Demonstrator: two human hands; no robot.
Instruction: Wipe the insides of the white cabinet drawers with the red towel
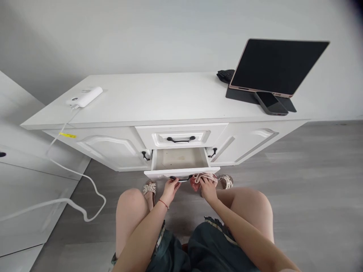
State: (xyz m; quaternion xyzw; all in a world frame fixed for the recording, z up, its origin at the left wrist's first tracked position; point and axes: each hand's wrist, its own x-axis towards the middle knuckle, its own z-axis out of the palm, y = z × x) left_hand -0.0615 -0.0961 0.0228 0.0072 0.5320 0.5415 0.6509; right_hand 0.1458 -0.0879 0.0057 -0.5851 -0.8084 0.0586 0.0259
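The lower drawer [181, 158] of a white cabinet is pulled out, and its pale floor shows a few small marks. My left hand [171, 187] has its fingers closed round the left part of the black drawer handle [184, 179]. A pink and cream cloth [204, 176] is bunched in my right hand [208, 188], pressed against the right side of the drawer front. The fingers of that hand are bent over the cloth. Above, the upper drawer [181, 136] is closed, with its own black handle.
On the white cabinet top [159, 98] stand a tablet [279, 66], a phone [270, 102], a black pouch [225, 75] and a white device [85, 97]. Its white cable [96, 189] hangs down on the left. My knees flank the drawer; sandalled feet are on the grey floor.
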